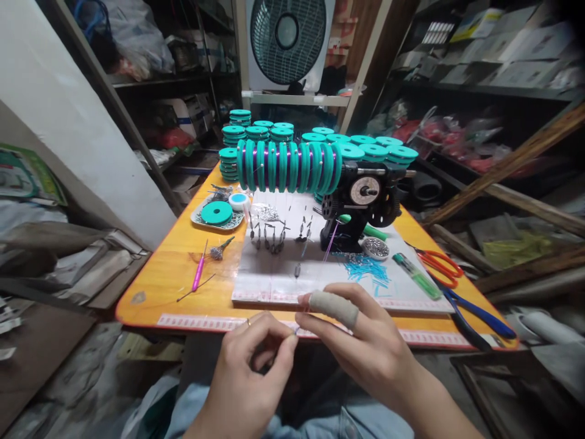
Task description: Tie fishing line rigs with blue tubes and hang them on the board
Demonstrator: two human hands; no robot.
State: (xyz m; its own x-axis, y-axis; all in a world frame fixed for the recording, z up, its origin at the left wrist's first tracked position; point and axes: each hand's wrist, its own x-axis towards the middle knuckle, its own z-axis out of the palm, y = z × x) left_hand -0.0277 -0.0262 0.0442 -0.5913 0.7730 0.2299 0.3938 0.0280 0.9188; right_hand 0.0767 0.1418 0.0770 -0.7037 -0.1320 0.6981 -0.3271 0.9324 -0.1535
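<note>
My left hand (251, 366), with a ring on one finger, is closed in a pinch at the table's front edge. A short bit of thin bluish thread (297, 331) shows at its fingertips. Close beside it is my right hand (365, 341), its index finger wrapped in a pale bandage (336, 309). Its thumb and index tip are drawn together, with fine reddish strands between them, too small to make out fully. Beyond my hands, small dark metal pieces (274, 238) hang on fine lines below a row of turquoise foam spools (287, 166) on a black winding device (356, 201).
Blue-handled pliers (479, 314) and orange-handled scissors (441, 268) lie at the right. Cut blue tubes (365, 268) lie on the white board (256, 286), near a bowl of metal bits (375, 247). A pink-handled tool (198, 271) rests left; more turquoise spools (365, 140) stand behind.
</note>
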